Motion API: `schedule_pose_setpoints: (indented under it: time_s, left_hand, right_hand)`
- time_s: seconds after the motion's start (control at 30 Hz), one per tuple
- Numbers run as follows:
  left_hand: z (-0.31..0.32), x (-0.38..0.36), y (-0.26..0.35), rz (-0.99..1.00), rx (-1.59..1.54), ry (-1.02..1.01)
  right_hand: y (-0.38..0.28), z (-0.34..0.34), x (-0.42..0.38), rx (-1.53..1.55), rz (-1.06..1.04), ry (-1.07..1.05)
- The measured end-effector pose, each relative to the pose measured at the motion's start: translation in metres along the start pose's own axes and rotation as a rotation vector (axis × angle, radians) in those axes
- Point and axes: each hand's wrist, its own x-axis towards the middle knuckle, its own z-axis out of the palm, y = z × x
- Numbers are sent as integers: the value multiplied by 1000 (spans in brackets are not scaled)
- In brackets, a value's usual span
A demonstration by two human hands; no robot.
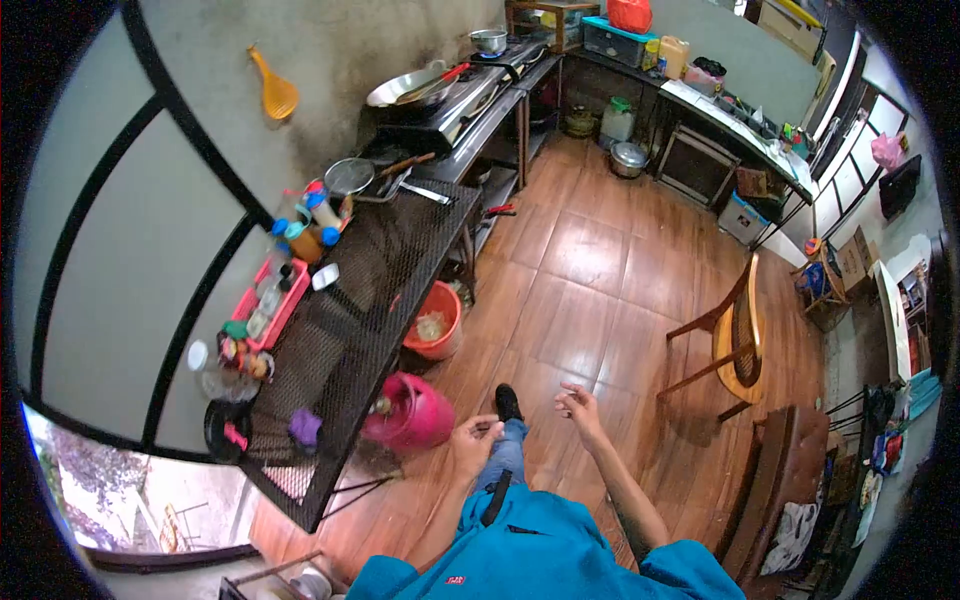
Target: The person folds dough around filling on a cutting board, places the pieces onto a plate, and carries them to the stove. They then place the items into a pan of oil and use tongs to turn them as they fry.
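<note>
My left hand (pixel 474 443) is in front of my body, above my leg and beside the pink gas cylinder (pixel 412 412). Its fingers are curled in, with a small pale patch at the tips that I cannot make out. My right hand (pixel 578 406) is raised over the tiled floor (pixel 570 325), its fingers loosely apart and nothing visible in them. Neither hand touches the black mesh table (pixel 370 290) on the left. Under that table stands an orange bucket (pixel 437 325) with something pale inside.
On the mesh table are a pink basket (pixel 270 305), bottles (pixel 303 240) and a purple cloth (pixel 305 429). A wok (pixel 410 88) rests on the stove (pixel 450 115) beyond. To the right are a wooden chair (pixel 738 350) and a brown padded seat (pixel 790 460).
</note>
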Motion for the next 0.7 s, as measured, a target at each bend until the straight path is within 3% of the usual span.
schedule_pose_setpoints:
  time_s: [0.13, 0.17, 0.2, 0.23, 0.27, 0.3, 0.33, 0.37, 0.4, 0.43, 0.47, 0.5, 0.53, 0.7]
  left_hand:
    - [26, 162, 23, -149, -286, -99]
    - [38, 202, 43, -56, -269, -126]
    - [60, 237, 59, -70, -279, -118]
    - [79, 275, 77, 52, -204, -74]
    - [94, 306, 91, 174, -127, -32]
    - [104, 336, 101, 178, -113, -42]
    - [118, 371, 109, 166, -99, -114]
    - [131, 406, 119, 152, -83, -186]
    - [144, 438, 133, 159, -71, -207]
    - [159, 464, 148, 166, -81, -219]
    - [173, 493, 157, 174, -91, -232]
    - [185, 525, 156, 180, -95, -253]
    - [200, 556, 155, 184, -87, -259]
    - [293, 720, 156, 107, -155, -269]
  right_hand:
    - [-23, -45, 120, -267, -73, 98]
    - [-19, -68, 140, -389, -149, 155]
    - [-22, -94, 152, -386, -125, 242]
    - [-17, -115, 163, -357, -108, 332]
    - [23, -162, 177, -431, -85, 462]
    - [1, -170, 171, -468, 124, 558]
    - [-4, -184, 162, -607, 180, 673]
    - [63, -242, 167, -736, 216, 714]
    - [60, -244, 153, -768, 298, 749]
    - [41, -247, 153, -995, 597, 659]
    - [46, -249, 151, -1081, 438, 599]
    - [117, -354, 124, -1065, 445, 609]
    - [149, -398, 148, -1024, 327, 650]
    - [111, -462, 344, -796, -266, 823]
